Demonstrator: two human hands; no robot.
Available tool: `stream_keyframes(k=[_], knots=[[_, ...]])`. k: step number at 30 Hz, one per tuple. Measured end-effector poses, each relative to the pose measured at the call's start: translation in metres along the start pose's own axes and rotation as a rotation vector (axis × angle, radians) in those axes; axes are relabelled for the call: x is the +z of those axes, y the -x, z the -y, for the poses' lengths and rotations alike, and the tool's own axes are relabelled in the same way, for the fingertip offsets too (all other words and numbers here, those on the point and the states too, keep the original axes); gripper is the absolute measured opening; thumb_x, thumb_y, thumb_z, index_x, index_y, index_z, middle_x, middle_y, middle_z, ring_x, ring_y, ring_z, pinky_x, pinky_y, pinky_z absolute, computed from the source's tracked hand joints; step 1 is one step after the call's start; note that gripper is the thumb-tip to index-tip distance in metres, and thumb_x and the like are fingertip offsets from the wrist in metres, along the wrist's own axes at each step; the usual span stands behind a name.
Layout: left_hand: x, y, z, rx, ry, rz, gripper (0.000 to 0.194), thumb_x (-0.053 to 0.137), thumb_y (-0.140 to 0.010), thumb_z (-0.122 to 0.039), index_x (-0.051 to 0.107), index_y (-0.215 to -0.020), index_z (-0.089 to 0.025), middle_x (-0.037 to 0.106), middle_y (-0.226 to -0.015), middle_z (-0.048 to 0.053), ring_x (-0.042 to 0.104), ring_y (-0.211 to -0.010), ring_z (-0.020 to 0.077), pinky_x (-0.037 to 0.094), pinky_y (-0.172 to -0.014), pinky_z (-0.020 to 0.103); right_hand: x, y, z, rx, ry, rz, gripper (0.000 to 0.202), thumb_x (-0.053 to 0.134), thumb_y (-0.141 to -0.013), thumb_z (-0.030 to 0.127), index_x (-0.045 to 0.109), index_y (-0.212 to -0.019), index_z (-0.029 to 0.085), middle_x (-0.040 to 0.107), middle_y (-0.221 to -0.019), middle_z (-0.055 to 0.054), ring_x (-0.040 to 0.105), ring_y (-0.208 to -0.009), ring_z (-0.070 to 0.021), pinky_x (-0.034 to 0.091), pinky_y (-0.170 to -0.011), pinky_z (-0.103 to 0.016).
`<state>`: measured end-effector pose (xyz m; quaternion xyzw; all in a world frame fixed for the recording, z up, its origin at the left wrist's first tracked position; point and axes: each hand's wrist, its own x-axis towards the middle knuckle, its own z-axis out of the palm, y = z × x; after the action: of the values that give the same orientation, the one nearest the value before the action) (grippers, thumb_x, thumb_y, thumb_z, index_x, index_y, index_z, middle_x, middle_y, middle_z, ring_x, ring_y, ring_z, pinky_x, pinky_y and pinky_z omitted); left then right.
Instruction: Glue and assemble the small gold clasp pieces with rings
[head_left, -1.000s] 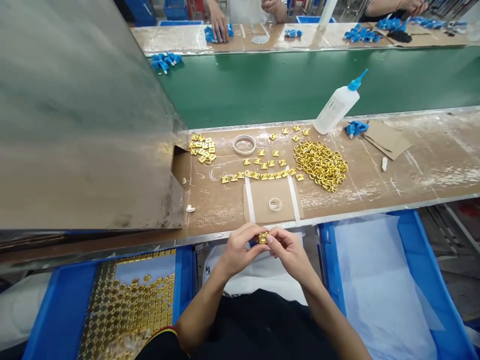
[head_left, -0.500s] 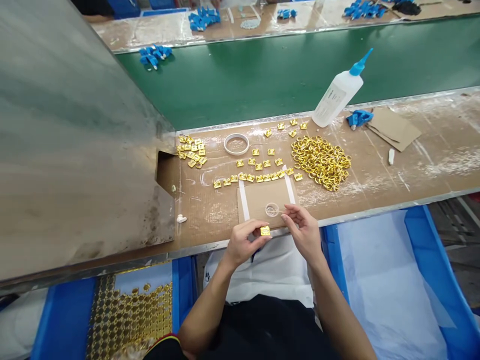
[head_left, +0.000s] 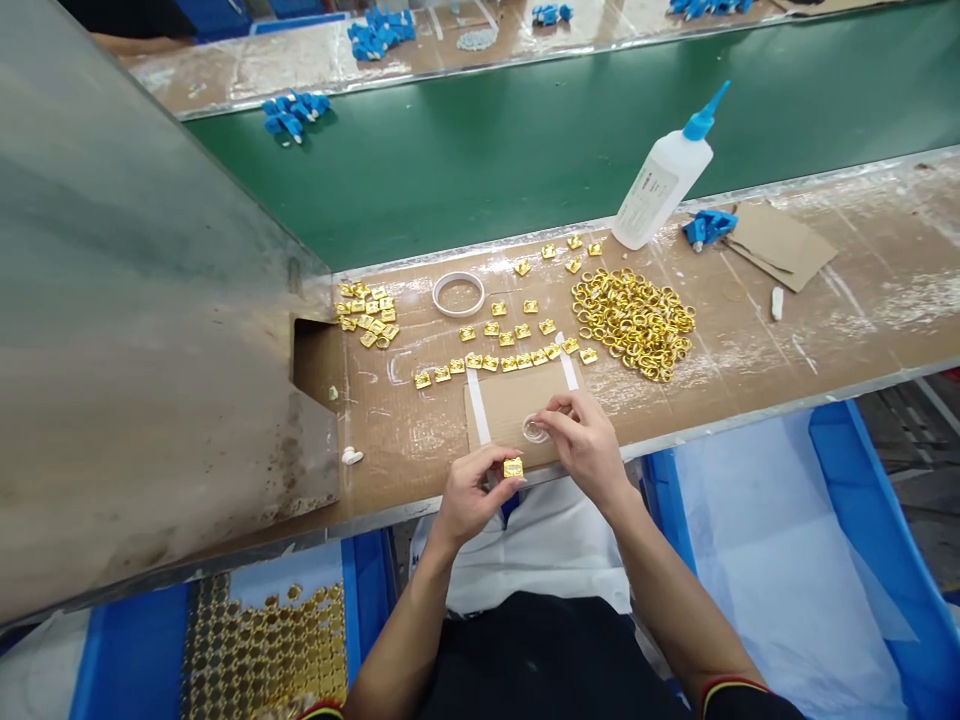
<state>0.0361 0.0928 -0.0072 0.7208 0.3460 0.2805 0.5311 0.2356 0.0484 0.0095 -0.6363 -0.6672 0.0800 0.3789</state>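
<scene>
My left hand (head_left: 474,490) pinches a small gold square piece (head_left: 513,467) between thumb and fingertips, at the table's front edge. Over a small clear round dish (head_left: 534,429) on a cardboard pad (head_left: 495,405), my right hand (head_left: 586,438) is closed in a pinch. A thin stick showed in those fingers a moment ago; the fingers largely hide it now. Beyond the pad lies an uneven row of similar gold pieces (head_left: 523,362), with more scattered behind. A heap of gold rings (head_left: 637,322) lies to the right.
A white tape roll (head_left: 458,294) and a cluster of gold pieces (head_left: 367,313) lie left. A blue-capped bottle (head_left: 660,190) stands at the back. A metal housing (head_left: 165,330) blocks the left side. Blue bins (head_left: 892,530) sit below the table; a green belt (head_left: 465,160) runs behind.
My right hand has moved left over the clear dish, the stick now mostly hidden. My left hand still holds the gold piece, slightly further left. The whole view has shifted a little.
</scene>
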Motion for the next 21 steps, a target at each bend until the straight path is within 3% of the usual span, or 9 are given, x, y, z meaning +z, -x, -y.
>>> stream_keyframes(k=[4, 8, 14, 21], knots=[[0.000, 0.000, -0.001, 0.028, -0.003, -0.001, 0.030, 0.069, -0.088, -0.044, 0.076, -0.098, -0.016, 0.072, -0.079, 0.005, 0.060, -0.065, 0.0143, 0.049, -0.063, 0.025, -0.011, -0.004, 0.003, -0.063, 0.126, 0.084, 0.029, 0.048, -0.103, 0.009, 0.073, -0.093, 0.020, 0.061, -0.094, -0.010, 0.055, -0.087, -0.0232, 0.048, -0.073, -0.033], [0.000, -0.001, -0.002, 0.014, -0.001, 0.012, 0.031, 0.068, -0.088, -0.044, 0.076, -0.098, -0.016, 0.071, -0.079, 0.006, 0.059, -0.064, 0.0139, 0.049, -0.062, 0.025, -0.016, -0.002, 0.003, -0.075, 0.036, 0.123, 0.028, 0.048, -0.105, 0.013, 0.072, -0.092, 0.020, 0.060, -0.092, -0.009, 0.056, -0.084, -0.0223, 0.049, -0.073, -0.033], [0.001, -0.001, -0.004, -0.030, 0.015, -0.008, 0.029, 0.070, -0.086, -0.041, 0.076, -0.098, -0.015, 0.070, -0.078, 0.005, 0.055, -0.060, 0.0123, 0.048, -0.059, 0.023, -0.005, 0.006, -0.002, 0.105, -0.265, 0.027, 0.022, 0.053, -0.105, 0.025, 0.073, -0.095, 0.021, 0.062, -0.091, -0.008, 0.063, -0.083, -0.0219, 0.054, -0.075, -0.033], [0.002, -0.002, -0.001, -0.056, 0.069, -0.034, 0.033, 0.069, -0.085, -0.044, 0.077, -0.098, -0.015, 0.070, -0.078, 0.006, 0.059, -0.066, 0.0145, 0.049, -0.063, 0.024, 0.000, 0.014, -0.006, 0.199, -0.383, -0.073, 0.031, 0.057, -0.103, 0.045, 0.074, -0.103, 0.020, 0.069, -0.088, -0.009, 0.065, -0.070, -0.0205, 0.056, -0.061, -0.030]])
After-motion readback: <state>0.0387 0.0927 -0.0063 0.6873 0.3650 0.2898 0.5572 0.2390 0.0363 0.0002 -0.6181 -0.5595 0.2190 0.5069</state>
